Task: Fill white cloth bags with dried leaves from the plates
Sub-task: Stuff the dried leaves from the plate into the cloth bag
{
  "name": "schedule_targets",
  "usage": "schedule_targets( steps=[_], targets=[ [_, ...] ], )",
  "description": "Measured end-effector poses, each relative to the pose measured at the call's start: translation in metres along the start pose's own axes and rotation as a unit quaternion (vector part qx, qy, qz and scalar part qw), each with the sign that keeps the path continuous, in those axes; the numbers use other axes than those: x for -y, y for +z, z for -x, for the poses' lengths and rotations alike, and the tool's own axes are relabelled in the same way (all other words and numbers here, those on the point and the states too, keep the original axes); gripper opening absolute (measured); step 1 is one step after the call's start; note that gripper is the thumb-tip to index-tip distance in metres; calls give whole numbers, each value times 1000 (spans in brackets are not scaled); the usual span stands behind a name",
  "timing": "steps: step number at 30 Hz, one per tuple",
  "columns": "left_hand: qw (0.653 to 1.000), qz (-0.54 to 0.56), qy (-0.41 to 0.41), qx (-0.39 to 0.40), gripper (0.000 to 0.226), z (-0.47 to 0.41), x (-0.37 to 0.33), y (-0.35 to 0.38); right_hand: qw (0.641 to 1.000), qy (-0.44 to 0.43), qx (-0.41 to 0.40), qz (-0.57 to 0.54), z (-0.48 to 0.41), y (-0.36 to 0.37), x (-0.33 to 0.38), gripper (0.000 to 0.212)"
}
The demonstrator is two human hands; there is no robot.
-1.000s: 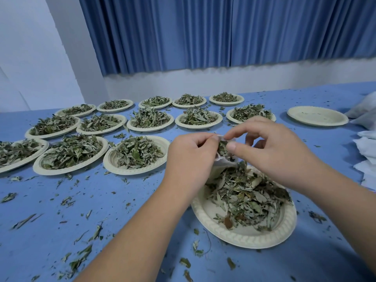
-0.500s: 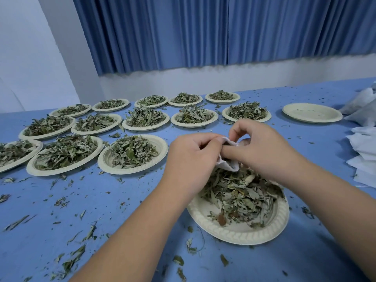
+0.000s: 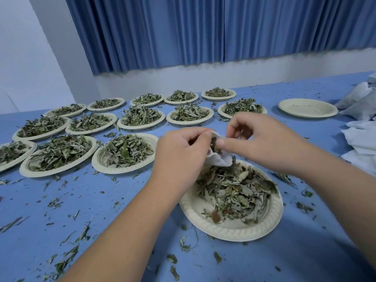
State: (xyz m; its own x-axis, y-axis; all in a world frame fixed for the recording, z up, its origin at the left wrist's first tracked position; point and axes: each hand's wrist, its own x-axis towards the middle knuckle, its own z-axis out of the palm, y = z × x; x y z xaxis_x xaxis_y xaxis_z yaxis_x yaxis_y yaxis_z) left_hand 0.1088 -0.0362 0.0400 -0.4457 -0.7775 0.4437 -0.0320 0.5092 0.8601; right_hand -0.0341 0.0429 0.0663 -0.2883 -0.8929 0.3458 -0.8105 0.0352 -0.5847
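One white cloth bag (image 3: 218, 160) at mid-frame, pinched at its mouth between both hands, hanging just over the far rim of the near plate (image 3: 234, 231). Held there, presumably, to let stray dried leaves (image 3: 238, 190) fall back onto the heap, not the counter (image 3: 101, 204). Left hand (image 3: 179, 155): fingers (image 3: 205, 132) curled tight, gripping one edge of the mouth and keeping it spread. Right hand (image 3: 262, 139): thumb and forefinger closed to a pinch at the mouth's other edge, dark leaves poking out beside the thumb, remaining fingers loosely bent above. Looks like pressing a small tuft inside. Bag limp and slack, so judged far from full.

Further out, at the left and upper middle of the frame, over a dozen heaped plates (image 3: 97, 159) in rows, apparently waiting their turn. Upper right, one emptied plate (image 3: 308, 108). Along the right edge, a pile of flat white bags (image 3: 362, 139), with plumper ones (image 3: 356, 98) above, likely filled already. Leaf crumbs scattered across the counter, blue curtain (image 3: 203, 31) along the top.
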Motion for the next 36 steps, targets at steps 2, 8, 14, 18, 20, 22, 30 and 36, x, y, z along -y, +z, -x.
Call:
schedule_targets(
  steps=[2, 8, 14, 18, 20, 22, 30, 36],
  targets=[
    [1000, 0, 2, -28, 26, -3, 3, -4, 993, -8, 89, 78, 7, -22, 0, 41],
    [996, -5, 41, -85, 28, -8, 7, -14, 940, -5, 257, 223, 26, -31, 14, 72],
    [989, -56, 70, -114, 29, -11, 12, -14, 894, -24, 280, 348, 33, -2, 25, 75],
    [990, -64, 58, -114, 18, -13, 18, -13, 884, -12, 286, 371, 32, 4, 29, 60],
    [990, -69, 59, -111, 18, -13, 20, -13, 887, -16, 281, 366, 31, 5, 29, 55],
    [989, -76, 61, -108, 18, -13, 21, -13, 891, -24, 277, 358, 30, 4, 28, 50],
    [990, -81, 61, -96, 18, -13, 23, -13, 915, -52, 259, 307, 28, 1, 16, 42],
    [990, -96, 59, -88, 18, -12, 23, -12, 921, -33, 290, 259, 28, -16, 7, 66]
  ],
)
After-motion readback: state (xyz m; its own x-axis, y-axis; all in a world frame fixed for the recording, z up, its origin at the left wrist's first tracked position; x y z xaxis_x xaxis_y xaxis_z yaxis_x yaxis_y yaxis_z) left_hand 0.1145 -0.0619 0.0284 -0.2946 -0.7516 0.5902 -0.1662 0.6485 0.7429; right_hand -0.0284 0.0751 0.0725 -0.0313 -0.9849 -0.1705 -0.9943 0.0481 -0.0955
